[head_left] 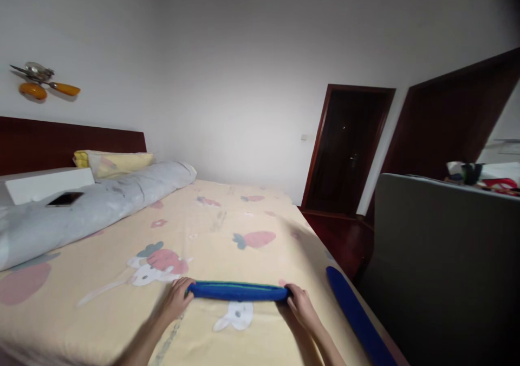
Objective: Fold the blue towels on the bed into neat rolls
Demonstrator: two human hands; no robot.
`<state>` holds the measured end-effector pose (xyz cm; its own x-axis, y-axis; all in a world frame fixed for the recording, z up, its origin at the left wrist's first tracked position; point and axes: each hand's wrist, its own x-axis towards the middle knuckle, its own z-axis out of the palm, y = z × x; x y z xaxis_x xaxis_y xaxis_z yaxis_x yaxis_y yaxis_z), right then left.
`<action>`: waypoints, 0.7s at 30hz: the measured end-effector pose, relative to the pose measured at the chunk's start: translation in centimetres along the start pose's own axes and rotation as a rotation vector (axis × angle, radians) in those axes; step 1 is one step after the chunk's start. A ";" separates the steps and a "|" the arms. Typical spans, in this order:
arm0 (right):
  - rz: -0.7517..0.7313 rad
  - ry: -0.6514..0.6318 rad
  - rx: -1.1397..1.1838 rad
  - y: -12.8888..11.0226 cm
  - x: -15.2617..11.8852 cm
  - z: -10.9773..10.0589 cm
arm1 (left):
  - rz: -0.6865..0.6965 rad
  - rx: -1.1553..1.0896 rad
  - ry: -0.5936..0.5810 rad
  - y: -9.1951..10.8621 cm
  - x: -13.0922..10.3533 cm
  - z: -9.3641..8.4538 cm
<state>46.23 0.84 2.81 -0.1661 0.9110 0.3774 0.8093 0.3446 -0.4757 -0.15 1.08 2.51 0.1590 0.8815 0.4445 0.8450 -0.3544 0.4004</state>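
Spanning the gap between two bare hands, a blue fabric roll [239, 291] with a thin green line along its length lies crosswise over the near part of the patterned bed sheet [219, 220]; whether its underside touches the sheet I cannot tell. The left hand [182, 295] is closed around one end and the right hand [299, 302] grips the other, fingers curled over the top. It looks soft and light, pliable rather than fragile, with a matt surface unlikely to slip; one end alone would probably let it sag or unroll, so a pinch at both ends, catching every layer, seems the best hold. A flat blue strip [357, 320] lies apart along the bed's right edge. As for containers, a white box-like object [51, 184] sits beside the grey rolled bedding [138, 190]; its inside is hidden, so any contents cannot be told.
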 end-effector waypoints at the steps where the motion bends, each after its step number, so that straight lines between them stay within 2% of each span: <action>1: 0.029 0.001 0.004 0.2 0.4 0.1 | -0.077 0.004 -0.033 0.1 0.4 0.0; 5: 0.132 0.003 -0.038 0.2 2.0 1.0 | -0.297 0.085 -0.132 0.4 2.1 0.9; 8: 0.216 0.014 -0.141 -0.2 2.9 1.6 | -0.381 0.165 -0.138 0.6 3.1 1.8; 11: 0.260 0.033 -0.239 -1.0 3.3 1.7 | -0.385 0.233 -0.128 0.7 3.6 2.5; 13: 0.246 0.047 -0.270 -1.9 3.6 1.8 | -0.339 0.256 -0.124 1.2 3.8 2.8; 15: 0.181 0.027 -0.275 -3.4 4.0 2.5 | -0.223 0.253 -0.140 2.5 4.0 3.5; 19: -0.072 -0.139 -0.232 -8.0 4.7 5.7 | 0.127 0.205 -0.235 7.4 4.6 6.4; 21: -0.146 -0.202 -0.200 -10.3 4.8 7.5 | 0.173 0.191 -0.274 9.9 4.7 8.0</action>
<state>32.88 3.42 3.52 -0.3809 0.8887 0.2554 0.8601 0.4419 -0.2550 13.04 4.24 2.12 0.4168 0.8735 0.2516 0.8694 -0.4638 0.1701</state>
